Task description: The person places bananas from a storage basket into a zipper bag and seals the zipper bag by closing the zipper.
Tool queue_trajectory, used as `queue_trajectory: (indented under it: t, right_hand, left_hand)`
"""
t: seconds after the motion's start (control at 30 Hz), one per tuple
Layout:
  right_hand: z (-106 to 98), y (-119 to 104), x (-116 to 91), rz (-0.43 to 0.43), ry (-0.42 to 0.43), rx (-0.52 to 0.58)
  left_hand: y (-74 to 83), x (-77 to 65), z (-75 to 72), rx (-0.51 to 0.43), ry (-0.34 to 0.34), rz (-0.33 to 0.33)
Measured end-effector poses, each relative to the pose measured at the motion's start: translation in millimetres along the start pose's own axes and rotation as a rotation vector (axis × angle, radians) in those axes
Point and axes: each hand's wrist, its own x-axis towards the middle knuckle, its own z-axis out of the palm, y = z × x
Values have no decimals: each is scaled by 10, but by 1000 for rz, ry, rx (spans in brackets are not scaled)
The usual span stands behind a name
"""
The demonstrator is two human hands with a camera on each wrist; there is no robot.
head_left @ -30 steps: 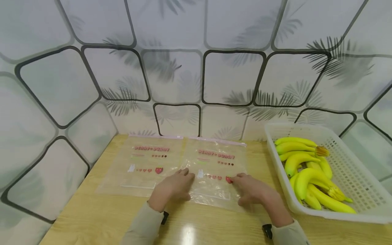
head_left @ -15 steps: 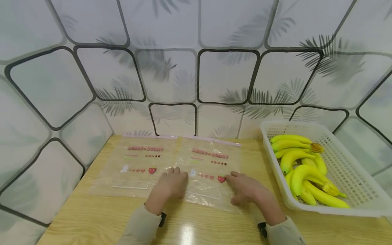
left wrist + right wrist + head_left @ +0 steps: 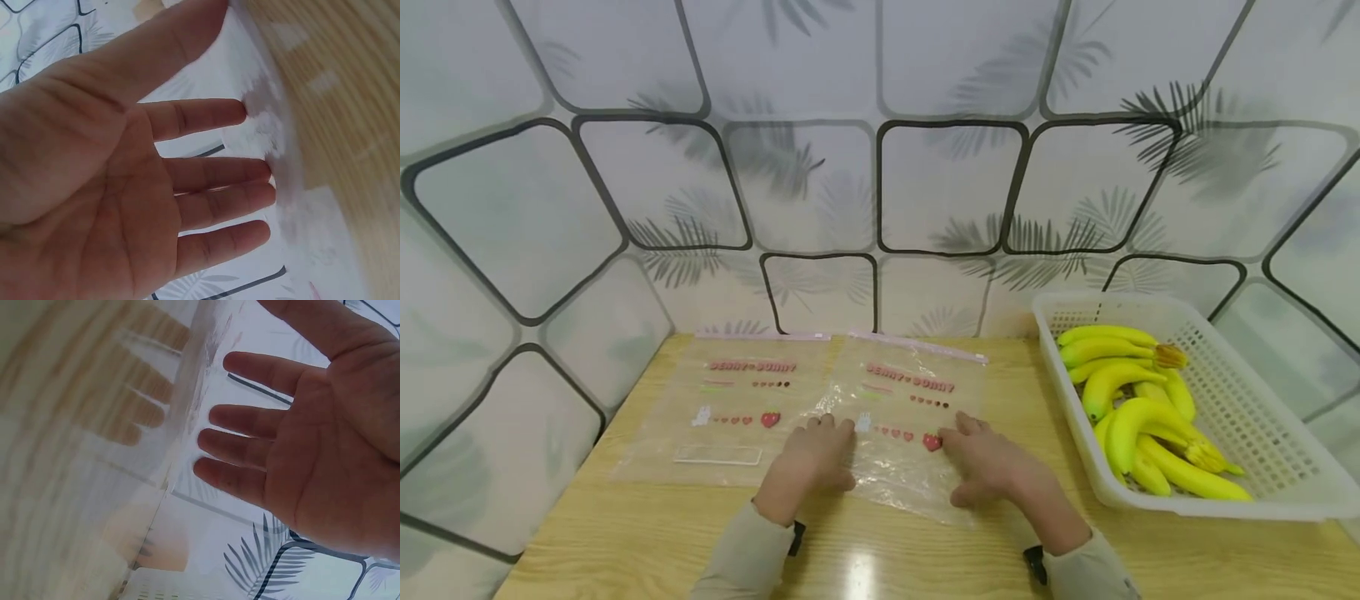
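Two clear zip bags printed with pink lettering, rabbits and strawberries lie flat, side by side. On the lower left edge of the right-hand bag [image 3: 898,479] my left hand [image 3: 811,458] rests, near the seam with the left-hand bag [image 3: 730,437]. My right hand [image 3: 992,462] touches that same bag's right edge, beside its printed strawberry. Each wrist view shows a palm, the left hand [image 3: 144,194] and the right hand [image 3: 300,437], with fingers spread and fairly straight. Neither hand grips anything.
A white perforated plastic basket [image 3: 1292,467] stands on the right, holding several yellow bananas [image 3: 1150,433]. Wooden table [image 3: 925,567] extends in front of the bags. A patterned wall [image 3: 955,183] rises behind and to the left.
The head view has shifted slightly, so the scene sits further left. Both hands stay at the right-hand bag's edges with little movement. A slightly wider gap shows between the bags' zip strips.
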Motion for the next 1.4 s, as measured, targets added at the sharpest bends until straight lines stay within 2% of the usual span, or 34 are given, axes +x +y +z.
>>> queue_trajectory:
  t: [0.17, 0.33, 0.43, 0.6, 0.73, 0.93, 1.07, 1.2, 1.3, 1.4]
  right_hand:
    - [-32, 90, -18, -12, -44, 36]
    - [-76, 205, -12, 19, -1, 55]
    - [-78, 231, -3, 34, -11, 61]
    - [-61, 192, 24, 18, -8, 8]
    - [-64, 161, 35, 19, 28, -43]
    - [-73, 190, 25, 22, 46, -21]
    - [-48, 212, 22, 19, 23, 39]
    - [-34, 221, 33, 0, 20, 65]
    - [-32, 226, 44, -9, 30, 73]
    - [-40, 224, 47, -14, 35, 71]
  left_hand:
    - [40, -42, -50, 5, -20, 25]
    - [51, -75, -92, 26, -22, 13]
    - [90, -86, -98, 27, -20, 4]
    - [198, -98, -42, 74, -6, -29]
    - [217, -72, -1, 120, -7, -52]
    - [169, -15, 5, 73, -8, -40]
    - [136, -29, -7, 38, 3, 2]
    - [157, -49, -27, -37, 11, 37]
    - [206, -66, -39, -77, -43, 29]
    - [249, -82, -39, -59, -76, 1]
